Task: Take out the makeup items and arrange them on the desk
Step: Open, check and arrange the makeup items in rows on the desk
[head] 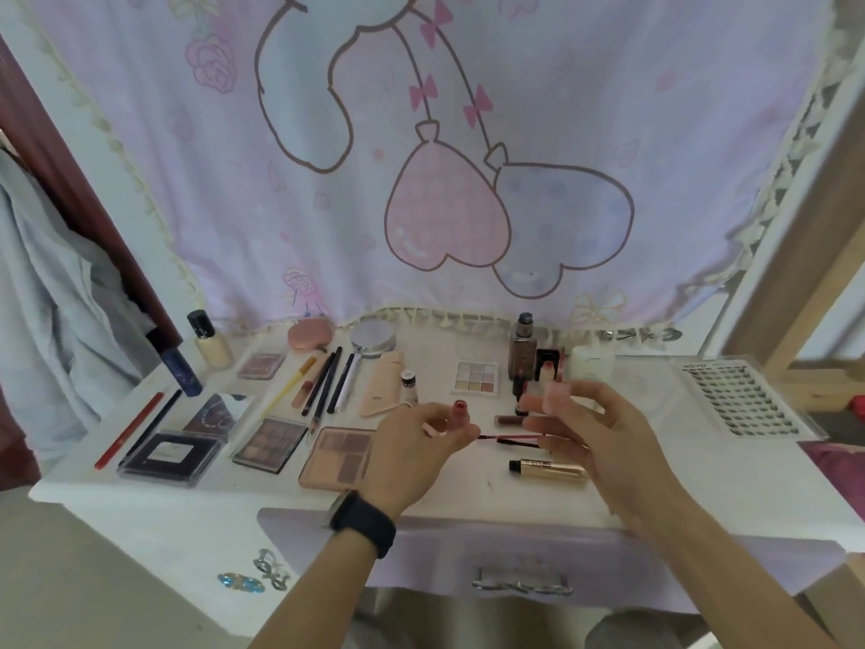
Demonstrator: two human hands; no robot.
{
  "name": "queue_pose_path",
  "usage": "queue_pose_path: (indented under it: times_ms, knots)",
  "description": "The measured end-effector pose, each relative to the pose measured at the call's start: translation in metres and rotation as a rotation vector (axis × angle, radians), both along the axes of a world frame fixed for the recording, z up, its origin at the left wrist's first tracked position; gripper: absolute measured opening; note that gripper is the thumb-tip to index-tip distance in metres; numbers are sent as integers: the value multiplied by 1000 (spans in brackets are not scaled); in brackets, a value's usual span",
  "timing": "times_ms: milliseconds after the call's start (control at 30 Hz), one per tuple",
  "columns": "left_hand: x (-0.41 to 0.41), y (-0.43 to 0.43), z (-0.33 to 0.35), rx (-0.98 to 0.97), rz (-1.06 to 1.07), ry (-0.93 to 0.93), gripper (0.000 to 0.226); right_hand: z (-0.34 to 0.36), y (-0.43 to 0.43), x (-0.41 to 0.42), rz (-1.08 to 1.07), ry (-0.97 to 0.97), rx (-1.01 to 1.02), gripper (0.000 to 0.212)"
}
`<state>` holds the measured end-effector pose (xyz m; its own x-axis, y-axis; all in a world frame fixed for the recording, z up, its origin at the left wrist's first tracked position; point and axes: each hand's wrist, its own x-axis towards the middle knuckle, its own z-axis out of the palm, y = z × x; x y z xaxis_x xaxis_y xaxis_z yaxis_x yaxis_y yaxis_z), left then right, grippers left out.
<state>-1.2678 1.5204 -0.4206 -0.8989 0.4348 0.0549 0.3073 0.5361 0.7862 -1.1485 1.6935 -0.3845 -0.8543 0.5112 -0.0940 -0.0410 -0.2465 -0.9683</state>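
A lilac curtain (444,180) printed with two heart balloons hangs behind my white desk (187,508), where the makeup is already laid out. The pale nine-pan palette (475,378) lies mid-desk, and everything else here is placed from it.

Far to its right, a clear lash tray (739,400) sits at the desk's end. Well to its left and nearer me lies a black case (171,454), and between the two, also nearer me, a peach palette (339,456) with its shades showing.

My left hand (412,456) (black band on the wrist) hovers just in front of the nine-pan palette and a little left, thumb and fingertip pinching one end of a thin pink wand (505,440). My right hand (604,442) is in front of the palette and to its right, fingers curled over the wand's other end. How the thumb sits there I cannot tell.

Just right of the palette stands a brown bottle (522,353), upright. Further toward me than both hands, right of the palette, a gold tube (547,468) lies on its side. The wand itself is held level above the desk, spanning the gap between my hands, its small brush showing near the middle.
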Motion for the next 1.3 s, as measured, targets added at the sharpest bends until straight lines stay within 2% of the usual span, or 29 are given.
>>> queue_pose_path:
  times_ms: [200, 533, 667, 867, 1000, 1067, 1200, 1300]
  knots:
    - [-10, 20, -12, -34, 36, 30, 22, -8, 10, -7, -68, -103, 477, 19]
    - [-9, 19, -21, -235, 62, 179, 31, -36, -3, -17, 53, -202, 974, 5]
    - [-5, 9, -22, -297, -6, 176, 29, -46, -9, -18, 78, -274, 1170, 22]
    - [-3, -1, -20, -278, -42, 145, 24, -55, -8, -22, 103, -366, 1313, 32]
    - [-14, 7, -11, -257, 8, 189, 28, -44, -7, -32, 49, -228, 1126, 24]
    - [-22, 15, -5, -276, 55, 220, 30, -38, -5, -46, -10, -228, 1116, 25]
    - [-35, 36, -4, -379, 98, 194, 27, -37, 1, -75, -48, -321, 1265, 27]
    - [-41, 46, -10, -404, 117, 150, 27, -35, 2, -90, -34, -469, 1476, 34]
